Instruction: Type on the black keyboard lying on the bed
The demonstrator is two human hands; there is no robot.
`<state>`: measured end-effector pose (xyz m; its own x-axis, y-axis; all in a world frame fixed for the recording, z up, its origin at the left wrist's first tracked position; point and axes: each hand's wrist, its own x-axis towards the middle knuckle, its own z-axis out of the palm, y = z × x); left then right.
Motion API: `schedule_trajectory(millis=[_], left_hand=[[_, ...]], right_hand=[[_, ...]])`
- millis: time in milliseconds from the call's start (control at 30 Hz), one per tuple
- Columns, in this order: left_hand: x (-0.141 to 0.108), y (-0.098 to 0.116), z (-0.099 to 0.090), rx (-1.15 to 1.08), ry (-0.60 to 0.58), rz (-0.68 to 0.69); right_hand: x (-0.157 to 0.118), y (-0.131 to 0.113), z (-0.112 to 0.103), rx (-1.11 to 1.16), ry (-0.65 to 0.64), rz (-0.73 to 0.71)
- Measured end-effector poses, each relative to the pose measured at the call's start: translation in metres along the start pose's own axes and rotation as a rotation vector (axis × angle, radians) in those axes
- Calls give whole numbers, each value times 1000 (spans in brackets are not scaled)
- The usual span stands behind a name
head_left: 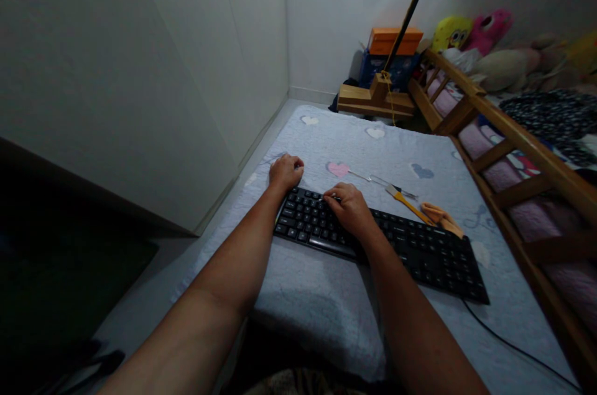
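Note:
A black keyboard (326, 244) lies at a slant across the cloth-covered surface. My left hand (285, 172) rests at its far left corner, fingers curled closed; a dark bit shows by the thumb, too small to name. Over the upper rows of keys is my right hand (349, 207), thumb and fingers pinched together, with a tiny light spot at the fingertips that I cannot make out. Beyond the keyboard lie a brush with a yellow handle (410, 205), a folded orange-brown cloth (441, 217) and a thin metal wire tool (385, 182).
The light blue cloth (317, 134) has a heart pattern. A wooden bed rail (508, 115) runs along the right, with plush toys (487, 31) behind. A wooden stand (373, 99) and an orange box (396, 40) are at the back. The keyboard's cable (513, 345) trails right.

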<state>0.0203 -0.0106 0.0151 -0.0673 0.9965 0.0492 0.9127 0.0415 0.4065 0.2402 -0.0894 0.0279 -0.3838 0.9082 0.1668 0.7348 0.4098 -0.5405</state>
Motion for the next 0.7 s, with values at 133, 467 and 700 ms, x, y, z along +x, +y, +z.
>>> schedule_trajectory(millis=[133,467,700], left_hand=[[1,-1,1,-5,9,2],[0,-1,0,-9,2,1],[0,0,-1,-9,-3,-1]], right_hand=[[0,1,2,7,6,-9],[-2,6,-4,-25,33,19],[-2,3,-5,-45,34,29]])
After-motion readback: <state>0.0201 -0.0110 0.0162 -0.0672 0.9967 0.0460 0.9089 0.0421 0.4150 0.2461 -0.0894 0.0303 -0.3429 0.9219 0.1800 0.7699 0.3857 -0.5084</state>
